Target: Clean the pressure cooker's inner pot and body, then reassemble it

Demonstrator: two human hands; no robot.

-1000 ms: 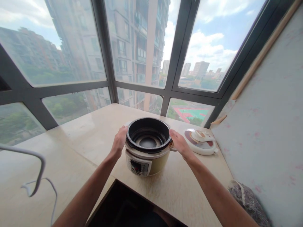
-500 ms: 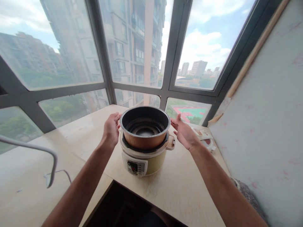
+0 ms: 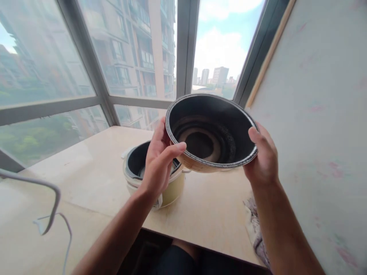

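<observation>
where the near edge of the tabletop (image 3: 206,202) crosses beneath the forearms, a bent pale cord (image 3: 58,196) shows at the left and a patterned cloth (image 3: 256,229) lies at the right. beyond these, the left hand (image 3: 160,160) and the right hand (image 3: 263,154) grip the inner pot (image 3: 210,131) from opposite sides, each thumb over the rim and the fingers around the outside, partly hidden. the pot is raised above the tabletop, directly between the hands; its rim looks longest from hand to hand, slanting a little lower at the right, with the dark opening tipped toward the near side. the cooker base (image 3: 173,191) stands on the tabletop, left of the pot and lower, and its open top faces up. the left hand is plainly nearer to it, covering part of its front; the right hand is well apart from it, closer to the wall (image 3: 323,133). farthest off is the window (image 3: 143,49).
</observation>
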